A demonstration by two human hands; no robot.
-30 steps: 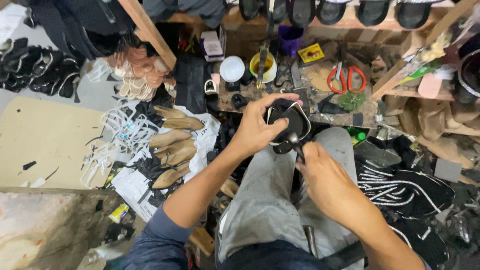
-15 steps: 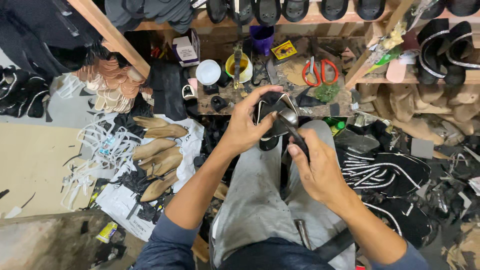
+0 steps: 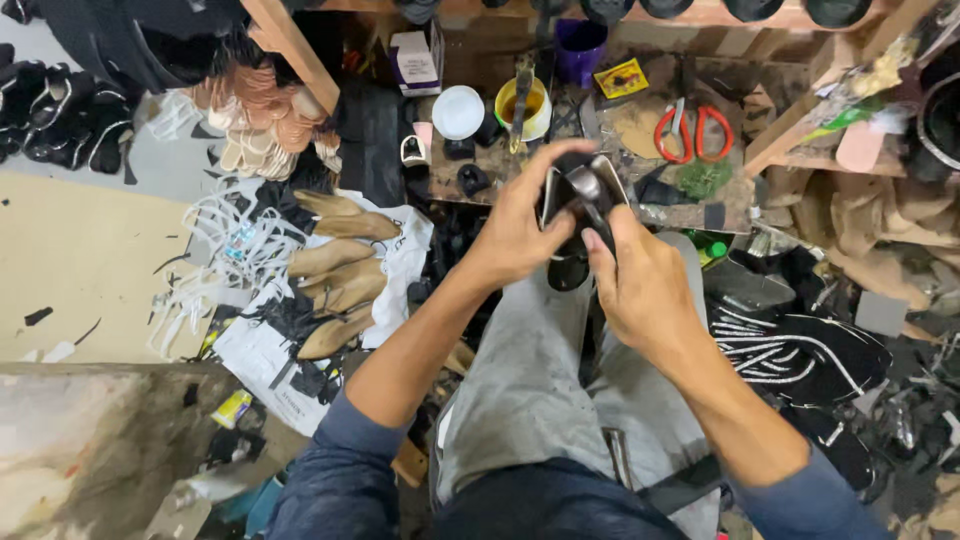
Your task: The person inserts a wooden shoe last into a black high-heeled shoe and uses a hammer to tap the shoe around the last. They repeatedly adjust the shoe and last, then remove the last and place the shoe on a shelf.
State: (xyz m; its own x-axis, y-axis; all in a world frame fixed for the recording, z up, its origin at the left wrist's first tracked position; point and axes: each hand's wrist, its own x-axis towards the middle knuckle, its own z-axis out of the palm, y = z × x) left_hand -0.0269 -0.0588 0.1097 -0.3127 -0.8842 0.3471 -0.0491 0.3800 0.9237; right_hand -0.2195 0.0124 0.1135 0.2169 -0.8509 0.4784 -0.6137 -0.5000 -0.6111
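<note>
My left hand [image 3: 520, 228] grips a black shoe upper [image 3: 568, 190] held over my knees, fingers curled around its left side. My right hand [image 3: 640, 285] is closed on the dark handle of a small hammer [image 3: 590, 192], whose metal head rests against the shoe. Both hands meet just in front of a cluttered low workbench [image 3: 720, 215]. My grey trousers [image 3: 530, 380] fill the space below the hands.
On the bench lie red-handled scissors [image 3: 690, 130], a yellow pot with a brush [image 3: 523, 105], a white lid [image 3: 458, 112] and a purple cup [image 3: 580, 45]. Tan shoe lasts [image 3: 335, 275] and white straps lie on the floor left. Black striped uppers [image 3: 800, 350] pile right.
My right hand rose from my lap with the hammer to the shoe. The view shifted slightly, and my left hand kept hold of the shoe.
</note>
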